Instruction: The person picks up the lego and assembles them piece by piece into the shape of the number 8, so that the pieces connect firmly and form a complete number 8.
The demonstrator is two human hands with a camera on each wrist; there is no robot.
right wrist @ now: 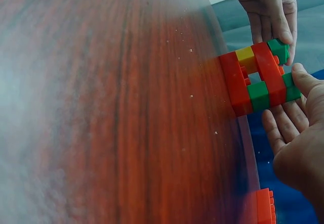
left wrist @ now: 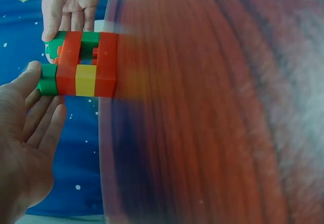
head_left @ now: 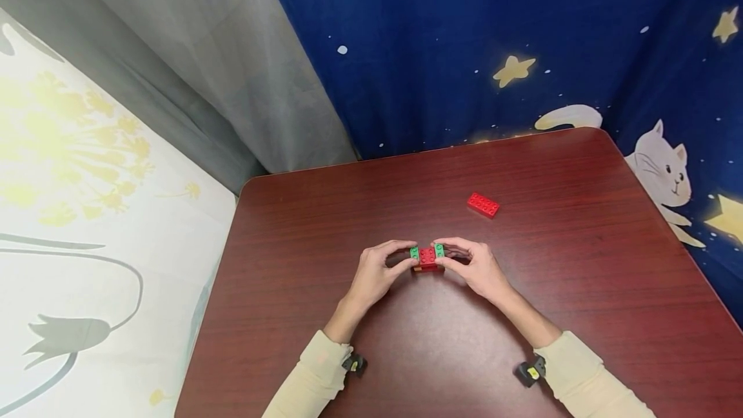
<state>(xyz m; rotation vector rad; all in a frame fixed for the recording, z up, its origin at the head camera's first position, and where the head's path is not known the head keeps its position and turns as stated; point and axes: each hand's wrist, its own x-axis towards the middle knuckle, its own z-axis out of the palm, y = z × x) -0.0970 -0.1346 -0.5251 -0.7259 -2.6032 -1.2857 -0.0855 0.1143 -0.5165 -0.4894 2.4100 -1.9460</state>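
A small stack of toy building bricks stands on the table between both hands. Its bottom red brick (left wrist: 106,64) carries a yellow brick (left wrist: 86,80) and a green brick (right wrist: 258,96) side by side with a gap. Across those two lies an upper red brick (right wrist: 269,75). My left hand (head_left: 371,275) pinches a green brick (head_left: 415,254) at the stack's left end, on top. At the right end, my right hand (head_left: 480,271) pinches another green brick (head_left: 439,250) between thumb and fingers. Red studs show between the two green bricks.
A loose red brick (head_left: 483,206) lies farther back on the brown table (head_left: 325,211), right of the stack. Behind the table hangs a blue curtain (head_left: 429,50) with stars; a grey curtain (head_left: 191,37) and a white patterned one (head_left: 145,224) hang at the left.
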